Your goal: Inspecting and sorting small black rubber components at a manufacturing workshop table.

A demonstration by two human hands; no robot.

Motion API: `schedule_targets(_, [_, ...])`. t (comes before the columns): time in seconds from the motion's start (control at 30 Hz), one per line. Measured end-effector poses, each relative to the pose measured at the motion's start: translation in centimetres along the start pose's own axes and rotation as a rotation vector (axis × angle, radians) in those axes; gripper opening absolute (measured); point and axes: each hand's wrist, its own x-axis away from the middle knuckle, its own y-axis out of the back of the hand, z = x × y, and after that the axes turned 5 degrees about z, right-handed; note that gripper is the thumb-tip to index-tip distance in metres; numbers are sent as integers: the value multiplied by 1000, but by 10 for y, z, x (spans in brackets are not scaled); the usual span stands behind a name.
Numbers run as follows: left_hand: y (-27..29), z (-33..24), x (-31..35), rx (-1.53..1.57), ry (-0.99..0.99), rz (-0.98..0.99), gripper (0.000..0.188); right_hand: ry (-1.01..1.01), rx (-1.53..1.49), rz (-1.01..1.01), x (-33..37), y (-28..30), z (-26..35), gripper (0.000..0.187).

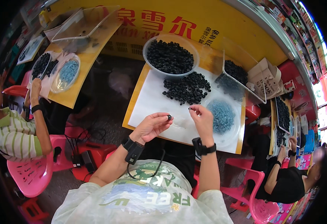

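My left hand (pixel 150 127) is closed, with a small round black piece (pixel 169 117) between thumb and fingertips; a hole or pale spot shows in it. A short way to its right, my right hand (pixel 202 119) pinches a tiny dark bit (pixel 190 108), too small to name. Both hands are above the white sheet (pixel 145 100) on the table. Just beyond them lies a loose heap of black round pieces (pixel 187 87). Close by my right hand is a clear round dish (pixel 235 138) holding many small light-blue pieces (pixel 222 116).
Behind the heap stands a clear bowl (pixel 197 61) full of black pieces. A clear bin (pixel 245 87) with more sits at the far right, beside a cardboard box (pixel 268 76). People work at tables on the left (pixel 14 128) and right (pixel 283 179), on pink chairs (pixel 31 171).
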Motion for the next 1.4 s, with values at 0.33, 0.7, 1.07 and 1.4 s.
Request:
schedule_targets(0.33, [-9,-2,-7,-77,-72,34,17,28,-356,25,44,-14,48,17])
schedule_targets(0.7, [-10,1,-8,-106,-71,47,19,220,-173,-65,47,-25,51,14])
schedule_targets(1.07, [-2,1,-8,-158,-8,90,22,110,-233,57,48,-15,52,26])
schedule_targets(1.4, [-3,3,-2,-193,91,208,47,100,-391,289,55,-11,33,31])
